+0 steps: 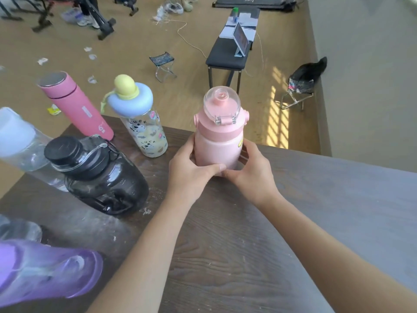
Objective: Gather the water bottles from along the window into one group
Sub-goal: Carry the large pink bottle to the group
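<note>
The pink bottle (217, 141) is standing upright on the dark wooden ledge (225, 245), near its far edge, with a clear domed lid over a pink spout. Both hands are wrapping its lower body: the left hand (191, 168) is pressing against the left side, the right hand (252, 170) against the right, and the two thumbs are meeting across the front near the base. Both hands are clamping the bottle between them.

Just to the left, a little apart, a clear printed bottle (149, 136) with a blue ring cap and yellow knob is standing. Further left, a pink flask (79, 107) with a metal top is standing near the ledge's far corner. In front of these a dark smoky jug (106, 179) with a black cap is sitting, and beside it, at the left edge, a clear bottle (22, 143) with a white cap. A purple bottle (52, 269) is showing at the near left corner, blurred.

Beyond the ledge, a tan floor is holding a black bench (228, 55) and a small folding stool (162, 64).
</note>
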`<state>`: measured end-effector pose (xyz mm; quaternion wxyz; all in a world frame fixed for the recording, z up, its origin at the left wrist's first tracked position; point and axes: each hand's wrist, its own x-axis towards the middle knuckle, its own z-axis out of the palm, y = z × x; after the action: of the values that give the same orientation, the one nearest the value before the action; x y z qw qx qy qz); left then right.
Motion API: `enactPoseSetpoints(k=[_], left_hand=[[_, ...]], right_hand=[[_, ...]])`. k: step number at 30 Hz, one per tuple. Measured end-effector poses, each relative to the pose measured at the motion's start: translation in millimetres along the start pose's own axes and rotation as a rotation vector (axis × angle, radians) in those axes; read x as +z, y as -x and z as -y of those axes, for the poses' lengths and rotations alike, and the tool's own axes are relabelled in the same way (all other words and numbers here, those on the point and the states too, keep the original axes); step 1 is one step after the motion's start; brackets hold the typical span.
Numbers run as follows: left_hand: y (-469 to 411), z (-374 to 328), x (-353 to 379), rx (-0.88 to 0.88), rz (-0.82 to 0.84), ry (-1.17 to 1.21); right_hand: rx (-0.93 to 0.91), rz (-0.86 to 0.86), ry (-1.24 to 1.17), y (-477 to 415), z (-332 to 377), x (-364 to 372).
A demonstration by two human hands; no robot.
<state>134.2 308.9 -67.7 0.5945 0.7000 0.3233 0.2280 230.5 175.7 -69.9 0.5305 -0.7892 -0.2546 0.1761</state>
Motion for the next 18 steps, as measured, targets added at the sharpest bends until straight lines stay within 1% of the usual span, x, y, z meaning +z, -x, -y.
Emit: enactPoseSetpoints(k=[14, 18], left_hand=[[-16.5, 26.7, -15.6, -0.046, 0.055, 0.048], [-18.8, 28.7, -17.3, -0.052, 0.095, 0.070]], right_hand=[[0.030, -0.032, 0.073, -7.9, -4.7, 27.6], [0.053, -0.019, 0.100, -8.7, -4.6, 28.8]])
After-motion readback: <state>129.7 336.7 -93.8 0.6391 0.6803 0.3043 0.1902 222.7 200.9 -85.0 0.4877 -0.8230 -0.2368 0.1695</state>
